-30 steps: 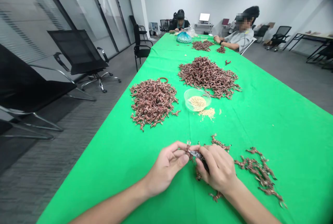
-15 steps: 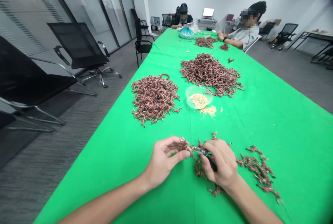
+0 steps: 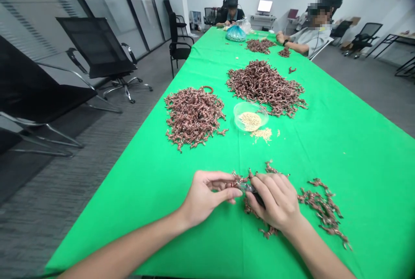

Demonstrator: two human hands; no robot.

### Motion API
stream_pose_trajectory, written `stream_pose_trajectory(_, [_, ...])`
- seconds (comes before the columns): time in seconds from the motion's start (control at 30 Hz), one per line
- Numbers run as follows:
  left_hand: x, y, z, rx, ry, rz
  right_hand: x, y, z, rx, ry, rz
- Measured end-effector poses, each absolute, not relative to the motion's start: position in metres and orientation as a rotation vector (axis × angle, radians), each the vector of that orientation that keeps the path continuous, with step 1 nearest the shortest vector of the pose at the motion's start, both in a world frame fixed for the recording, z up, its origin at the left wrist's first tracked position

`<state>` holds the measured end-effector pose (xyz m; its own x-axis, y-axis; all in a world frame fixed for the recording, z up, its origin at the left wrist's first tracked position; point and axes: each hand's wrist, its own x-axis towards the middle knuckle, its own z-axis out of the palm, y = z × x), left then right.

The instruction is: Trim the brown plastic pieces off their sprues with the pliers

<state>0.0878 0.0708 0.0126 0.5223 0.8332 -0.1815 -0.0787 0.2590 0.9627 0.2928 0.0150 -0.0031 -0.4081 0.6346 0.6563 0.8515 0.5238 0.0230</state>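
Clock directions are read from the gripped figurine, twelve o'clock being the far end of the tabletop.

Location and grip: one brown animal figurine is at the fingertips of the left hand, pinched between thumb and fingers. The right hand is clenched around pliers, whose metal nose is at the figurine. Whether the jaws bite on it cannot be told; fingers and blur obscure the contact.

Risks, in this inspector's judgement: the nose could slip off the small, uneven body and nip the left fingertips, which sit close by. Excess squeeze could mark or snap a thin limb. A loose pinch could let the piece twist or drop among the loose figurines at five o'clock, partly hidden by the right hand, and be confused with them. A wide sweep toward twelve to one o'clock could knock the clear bowl and scatter more tan grains.

Orientation: the figurine's long axis appears to run roughly nine to three o'clock, though partly covered. Which end is its head cannot be determined. The pliers point toward nine to ten o'clock, handles toward four.
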Motion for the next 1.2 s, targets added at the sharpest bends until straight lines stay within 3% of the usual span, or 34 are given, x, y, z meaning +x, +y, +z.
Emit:
stream_pose_trajectory(0.77, [0.0896,0.0713,0.0121,1.111,0.809,0.719,0.288,0.0105,-0.0018,-1.235,-2.165,-0.595])
stream_pose_trajectory(1.2, [0.0876,0.0796,0.0142,1.263,0.746,0.817,0.2925,0.0125,-0.0047,-1.185,-1.938,-0.278])
